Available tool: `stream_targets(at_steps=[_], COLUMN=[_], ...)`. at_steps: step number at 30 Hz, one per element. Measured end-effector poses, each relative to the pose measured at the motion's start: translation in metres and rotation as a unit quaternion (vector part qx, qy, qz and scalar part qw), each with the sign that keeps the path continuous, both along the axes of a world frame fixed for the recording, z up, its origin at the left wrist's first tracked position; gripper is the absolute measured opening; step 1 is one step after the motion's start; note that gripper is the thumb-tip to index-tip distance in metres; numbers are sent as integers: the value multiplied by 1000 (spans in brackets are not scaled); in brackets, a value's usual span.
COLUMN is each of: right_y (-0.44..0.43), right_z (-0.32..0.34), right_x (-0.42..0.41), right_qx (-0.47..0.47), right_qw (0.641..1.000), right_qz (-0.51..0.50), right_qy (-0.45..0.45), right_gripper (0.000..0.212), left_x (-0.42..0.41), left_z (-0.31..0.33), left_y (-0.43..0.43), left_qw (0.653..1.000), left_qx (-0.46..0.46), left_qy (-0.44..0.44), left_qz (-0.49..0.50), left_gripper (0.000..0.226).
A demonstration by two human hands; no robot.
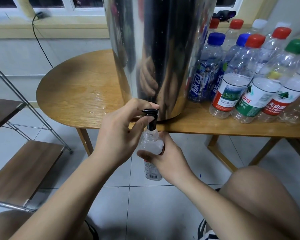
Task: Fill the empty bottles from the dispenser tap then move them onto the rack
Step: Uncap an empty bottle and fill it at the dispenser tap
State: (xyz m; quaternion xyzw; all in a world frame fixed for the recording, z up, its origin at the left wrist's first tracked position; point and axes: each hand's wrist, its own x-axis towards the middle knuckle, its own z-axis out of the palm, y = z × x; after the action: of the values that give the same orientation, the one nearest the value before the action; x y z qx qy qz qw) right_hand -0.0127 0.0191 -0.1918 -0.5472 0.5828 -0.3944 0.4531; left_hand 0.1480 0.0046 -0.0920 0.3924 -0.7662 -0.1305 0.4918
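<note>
Steel dispenser [154, 49] is sitting on wooden table [73, 87], rack [24, 167] standing left, capped bottles [249, 80] crowding right. Left hand [121, 129] is pinching black tap [150, 111]; right hand [170, 161] is gripping uncapped bottle [150, 142] directly under the spout.

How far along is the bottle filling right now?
Done: nothing visibly; no bottle shows on the rack in view. In hand: the left hand grips the tap lever while the right hand holds one uncapped bottle under it; fill level unclear. Left: the capped bottles on the table, which look empty.
</note>
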Motion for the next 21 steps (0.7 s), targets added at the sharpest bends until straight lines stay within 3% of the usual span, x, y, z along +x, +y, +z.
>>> stream_targets(at_steps=[21], right_y=[0], right_z=[-3], right_x=[0], right_qx=[28], right_qw=[999], right_qz=[-2], right_qy=[-37], right_gripper=[59], left_x=[-1], left_z=[-2], left_y=[0], left_qw=[1000], left_qx=[4], left_qy=[0], left_qz=[11], left_gripper=[26])
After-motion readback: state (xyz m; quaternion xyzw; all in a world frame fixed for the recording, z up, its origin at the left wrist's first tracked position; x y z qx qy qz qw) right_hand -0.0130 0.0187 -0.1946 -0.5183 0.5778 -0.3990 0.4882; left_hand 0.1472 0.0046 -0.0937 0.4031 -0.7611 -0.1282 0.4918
